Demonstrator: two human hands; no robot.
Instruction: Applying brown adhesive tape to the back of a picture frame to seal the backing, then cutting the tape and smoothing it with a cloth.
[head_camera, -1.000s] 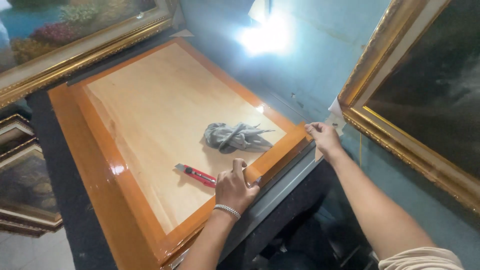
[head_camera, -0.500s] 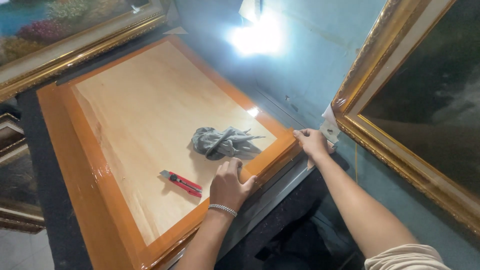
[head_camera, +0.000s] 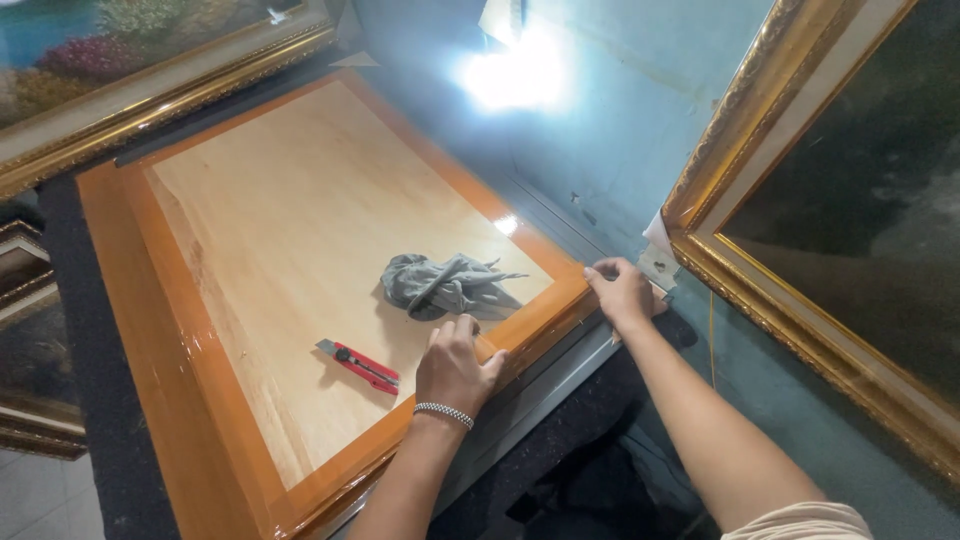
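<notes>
Left hand (head_camera: 455, 365) flat on frame (head_camera: 545, 305) near centre; right hand (head_camera: 622, 292) flat at its corner. Best press evenly.

1. There is a single view, from a camera on the person's head, looking steeply down and forward.
2. It sits close above the work: both forearms enter from the near edge, left hand (head_camera: 455, 365) and right hand (head_camera: 622, 292) mid-picture.
3. The wooden frame (head_camera: 190, 330) fills the left and centre, running away at a slant.
4. The far wall and a gilt frame (head_camera: 800, 300) close off the right.
</notes>
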